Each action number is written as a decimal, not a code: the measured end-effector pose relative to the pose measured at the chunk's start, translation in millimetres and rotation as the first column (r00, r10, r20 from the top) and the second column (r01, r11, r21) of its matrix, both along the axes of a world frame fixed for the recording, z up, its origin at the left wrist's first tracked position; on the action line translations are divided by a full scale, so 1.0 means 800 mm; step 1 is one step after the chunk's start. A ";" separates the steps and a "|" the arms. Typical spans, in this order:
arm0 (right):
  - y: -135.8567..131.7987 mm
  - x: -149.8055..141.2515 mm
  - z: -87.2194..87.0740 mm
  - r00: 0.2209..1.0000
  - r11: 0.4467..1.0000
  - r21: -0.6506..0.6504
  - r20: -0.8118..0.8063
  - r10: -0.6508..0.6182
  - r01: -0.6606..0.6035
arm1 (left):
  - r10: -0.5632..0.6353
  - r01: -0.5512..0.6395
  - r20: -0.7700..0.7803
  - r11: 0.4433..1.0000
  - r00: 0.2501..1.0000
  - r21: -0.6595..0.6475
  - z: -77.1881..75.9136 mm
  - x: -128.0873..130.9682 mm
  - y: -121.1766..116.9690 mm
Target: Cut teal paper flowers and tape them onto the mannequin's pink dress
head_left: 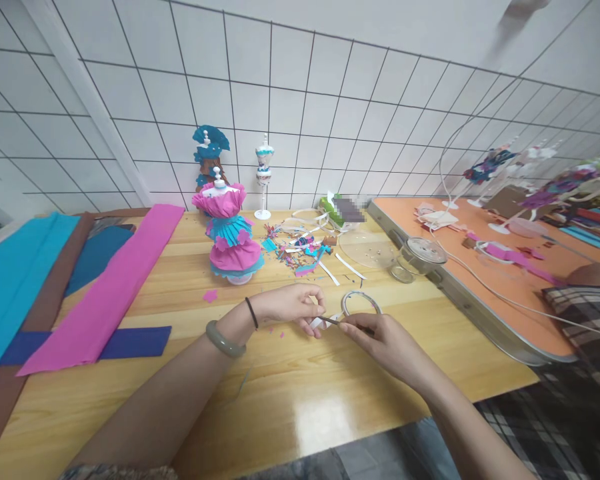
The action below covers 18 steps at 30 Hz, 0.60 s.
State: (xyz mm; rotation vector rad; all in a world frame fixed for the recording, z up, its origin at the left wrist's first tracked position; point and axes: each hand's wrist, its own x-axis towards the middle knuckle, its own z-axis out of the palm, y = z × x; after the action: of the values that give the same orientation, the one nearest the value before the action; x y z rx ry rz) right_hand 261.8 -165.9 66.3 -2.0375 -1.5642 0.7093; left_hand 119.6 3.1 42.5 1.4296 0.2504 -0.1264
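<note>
My left hand [300, 307], with a bangle and a dark hair tie at its wrist, pinches a short white strip [319, 323] over the wooden table. In my right hand [383, 340] is a slim dark pointed tool [332, 322], its tip at the strip; my fingers hide its handle, so I cannot tell whether it is scissors or tweezers. A roll of tape [347, 305] is just behind the right hand. Beyond my left hand, a small dress form [230, 230] stands upright in a pink and blue crepe-paper dress. A pink paper flower [210, 296] lies near its base.
Crepe-paper sheets [110, 280] cover the table's left side. Paper scraps [300, 250], white strips [351, 267] and a glass jar [410, 260] lie behind my hands. Two more dress forms [263, 177] stand at the wall. An orange table [485, 300] adjoins on the right, a person's plaid sleeve [580, 333] beside it.
</note>
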 end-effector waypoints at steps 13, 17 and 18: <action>-0.022 -0.003 -0.014 0.998 0.998 0.053 0.061 -0.030 0.027 | 0.086 -0.090 -0.083 0.995 0.993 -0.038 -0.015 0.007 0.011; -0.039 -0.014 -0.031 0.984 0.984 0.052 0.056 0.167 -0.170 | 0.129 -0.129 -0.064 0.992 0.990 0.002 -0.010 0.005 0.012; -0.041 -0.018 -0.038 0.973 0.974 0.054 0.087 0.213 -0.218 | 0.139 -0.139 -0.048 0.990 0.989 0.009 -0.008 0.005 0.013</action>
State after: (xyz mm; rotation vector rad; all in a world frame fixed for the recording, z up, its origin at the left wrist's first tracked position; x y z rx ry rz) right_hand 247.6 -198.8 36.2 -1.8894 -1.8511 0.6531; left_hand 123.4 13.3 35.9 1.4107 0.3895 -0.0463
